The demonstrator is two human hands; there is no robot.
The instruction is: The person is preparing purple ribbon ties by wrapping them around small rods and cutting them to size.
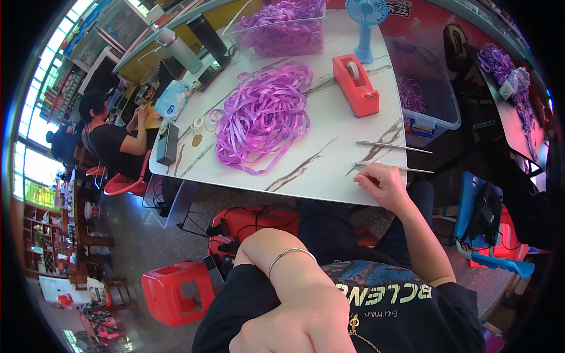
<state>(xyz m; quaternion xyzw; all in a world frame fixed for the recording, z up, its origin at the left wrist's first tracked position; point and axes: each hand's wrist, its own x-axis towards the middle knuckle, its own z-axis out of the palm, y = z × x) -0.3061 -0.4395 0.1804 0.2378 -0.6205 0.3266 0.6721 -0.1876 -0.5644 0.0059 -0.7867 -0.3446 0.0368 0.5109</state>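
Observation:
My right hand point(382, 185) rests at the table's near right edge, its fingers loosely curled and nothing showing in them. Just beyond it lies a thin metal rod point(419, 171), partly covered by the hand; a second metal rod point(395, 146) lies farther back, and both stick out past the table edge. My left hand point(294, 323) is raised close to the camera, with the arm bent and a silver bracelet point(288, 252) at the wrist. Its fingers run off the lower edge. A loose heap of purple ribbon point(262, 117) covers the middle of the white marbled table point(329, 176).
A red tape dispenser point(356, 86) and blue fan point(365, 29) stand at the right. Behind the heap is a clear bin point(282, 47) of ribbon. A grey box-shaped device point(168, 144) and tissue pack point(173, 100) sit left. A person point(115, 132) sits beyond; a red stool point(178, 292) stands lower left.

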